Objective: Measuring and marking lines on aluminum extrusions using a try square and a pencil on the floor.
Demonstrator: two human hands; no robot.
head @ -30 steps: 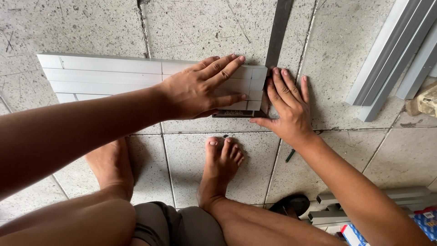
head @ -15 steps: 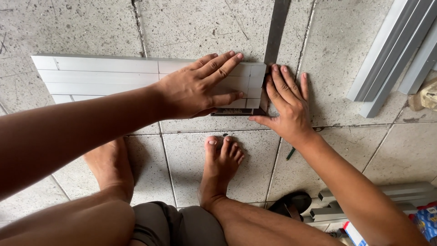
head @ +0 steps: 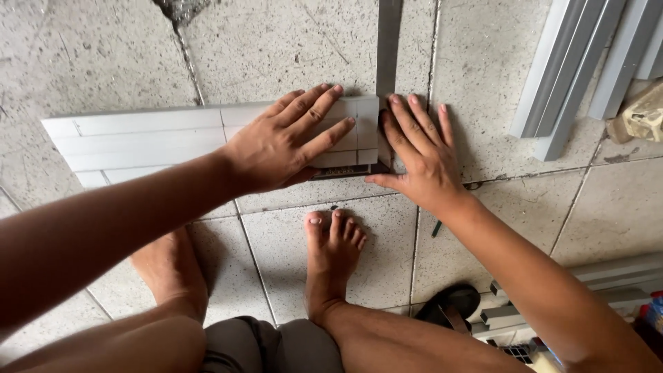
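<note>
Both hands stay spread flat, gripping nothing: the left hand (head: 286, 145) presses the pale aluminium profile piece (head: 159, 138) to the tiled floor (head: 276, 55), the right hand (head: 418, 155) beside its end against the dark metal square (head: 388, 41), nothing shifting meanwhile, so the alignment holds.

1. Your left hand (head: 280, 145) lies flat on the right end of the bundle of profiles (head: 145, 138), which lies crosswise on the floor (head: 290, 48).
2. Your right hand (head: 421, 155) lies flat on the floor, just right of the bundle's end, beside the metal square (head: 389, 41) that runs away from you.
3. Your feet stand below the bundle.
4. More profiles (head: 587, 69) lie at far right.
5. A sandal (head: 452, 304) lies beside your right foot (head: 331, 259).
</note>
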